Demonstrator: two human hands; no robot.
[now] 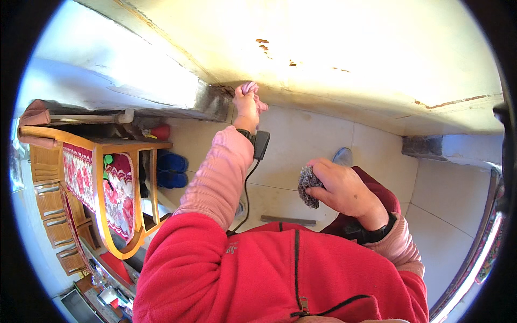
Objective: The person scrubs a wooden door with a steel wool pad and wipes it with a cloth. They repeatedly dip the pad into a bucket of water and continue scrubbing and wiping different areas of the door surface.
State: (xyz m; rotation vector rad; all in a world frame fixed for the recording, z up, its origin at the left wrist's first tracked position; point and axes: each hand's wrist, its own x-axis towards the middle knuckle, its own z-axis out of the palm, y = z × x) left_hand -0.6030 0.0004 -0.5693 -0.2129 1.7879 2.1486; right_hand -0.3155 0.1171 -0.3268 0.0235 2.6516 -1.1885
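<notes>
My left hand (246, 108) reaches out with a crumpled pink cloth (261, 103) gripped in its fingers. It is close to the lower edge of a pale yellowish door panel (363, 36), which has rusty, peeled patches; whether the cloth touches it I cannot tell. Between the thumb and fingers of my right hand (343, 189) is a grey scouring pad (309, 187), of steel wool or a similar mesh, held above the tiled floor. A black strap and small black box (262, 145) with a cable sit at my left wrist.
To the left stands a wooden armchair (99, 189) with a floral cover. Blue slippers (172, 170) and a red funnel-like object (160, 132) are on the floor beside it. A dark flat strip (288, 221) lies before my body. A curtain-edged doorway (486, 242) is at right.
</notes>
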